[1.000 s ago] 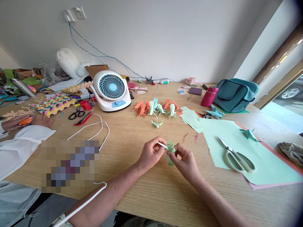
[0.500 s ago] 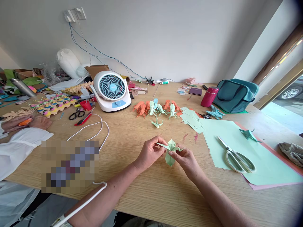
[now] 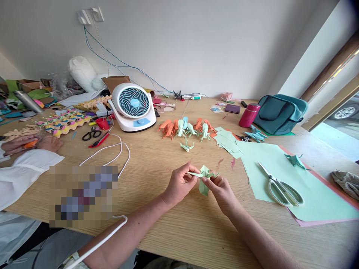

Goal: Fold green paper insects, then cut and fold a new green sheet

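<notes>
At the near edge of a pale brown wooden worktop (image 3: 157, 231), a person is holding a pale green, bird-like piece of folded paper (image 3: 204, 188) over the near half of the surface with two bare hands. The left hand (image 3: 181, 183) is pinching the slim point on the paper's left side, thumb and forefinger closed together on it, the other fingers curling inward. The right hand (image 3: 223, 190) is pressing its thumb near the paper's centre, its fingers curling in from the right; how they are gripping underneath cannot be told. Holding from both sides is probably steadying the thin paper while leaving its broad flaps free, one pointing toward the far edge, one toward the near edge. Toward the far edge, orange, pale green and light blue folded paper figures (image 3: 180, 127) are standing close together in a row, perhaps grouped out of the hands' way; one pale green figure (image 3: 186, 146) is sitting just in front. Toward the right edge, silver-bladed, white-handled scissors (image 3: 283, 191) are lying on a large pale green paper sheet (image 3: 316, 200), handles facing the near edge, seemingly for easy reach. By the left edge, another person's hands (image 3: 49, 145) are holding something small and orange (image 3: 30, 144).
</notes>
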`<control>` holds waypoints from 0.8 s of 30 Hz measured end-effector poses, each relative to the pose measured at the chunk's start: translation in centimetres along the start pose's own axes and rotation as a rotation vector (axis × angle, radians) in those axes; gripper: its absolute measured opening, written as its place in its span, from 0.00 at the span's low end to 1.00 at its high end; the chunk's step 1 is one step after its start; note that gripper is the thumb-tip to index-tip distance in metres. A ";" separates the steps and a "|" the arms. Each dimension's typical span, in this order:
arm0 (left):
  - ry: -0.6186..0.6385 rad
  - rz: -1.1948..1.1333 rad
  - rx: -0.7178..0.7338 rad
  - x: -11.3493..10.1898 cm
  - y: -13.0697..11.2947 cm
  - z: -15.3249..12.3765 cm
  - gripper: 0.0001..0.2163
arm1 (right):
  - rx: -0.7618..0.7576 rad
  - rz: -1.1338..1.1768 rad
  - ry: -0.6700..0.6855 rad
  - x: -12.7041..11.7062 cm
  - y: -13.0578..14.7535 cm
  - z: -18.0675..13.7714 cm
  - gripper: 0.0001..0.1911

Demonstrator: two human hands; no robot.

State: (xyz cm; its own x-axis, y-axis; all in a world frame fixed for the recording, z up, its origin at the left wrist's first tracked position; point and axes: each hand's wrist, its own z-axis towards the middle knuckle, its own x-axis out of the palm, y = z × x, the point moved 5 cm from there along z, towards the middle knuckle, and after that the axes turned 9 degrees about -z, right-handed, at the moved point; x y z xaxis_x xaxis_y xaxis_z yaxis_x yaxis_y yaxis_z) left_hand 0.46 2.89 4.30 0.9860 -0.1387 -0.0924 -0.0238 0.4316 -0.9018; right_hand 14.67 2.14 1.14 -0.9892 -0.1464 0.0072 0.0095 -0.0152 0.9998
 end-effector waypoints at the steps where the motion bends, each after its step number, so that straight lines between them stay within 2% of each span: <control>1: 0.001 0.001 0.000 0.0 0.0 0.0 0.03 | -0.010 0.003 -0.003 -0.1 0.0 0.0 0.20; 6: 0.022 -0.010 0.021 0.0 0.1 -0.1 0.03 | -0.038 -0.021 -0.020 -0.2 0.3 -0.1 0.20; 11: 0.054 -0.004 0.116 -0.2 -0.2 0.0 0.04 | -0.020 -0.020 -0.024 -0.1 0.5 -0.2 0.20; 17: 0.068 0.189 0.353 -0.5 -1.9 -0.1 0.09 | -0.039 0.006 -0.041 -0.3 0.6 -0.3 0.20; 24: 0.060 0.346 0.461 -0.6 -2.5 -0.4 0.06 | -0.042 -0.014 -0.027 -0.2 0.8 -0.5 0.20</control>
State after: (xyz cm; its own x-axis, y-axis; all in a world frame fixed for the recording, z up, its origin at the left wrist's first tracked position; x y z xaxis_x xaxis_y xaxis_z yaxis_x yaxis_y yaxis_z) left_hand -0.15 1.49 6.45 0.9223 0.0352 -0.3849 -0.2556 0.8024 -0.5392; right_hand 14.94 1.63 1.90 -0.9929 -0.1188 -0.0056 0.0014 -0.0590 0.9983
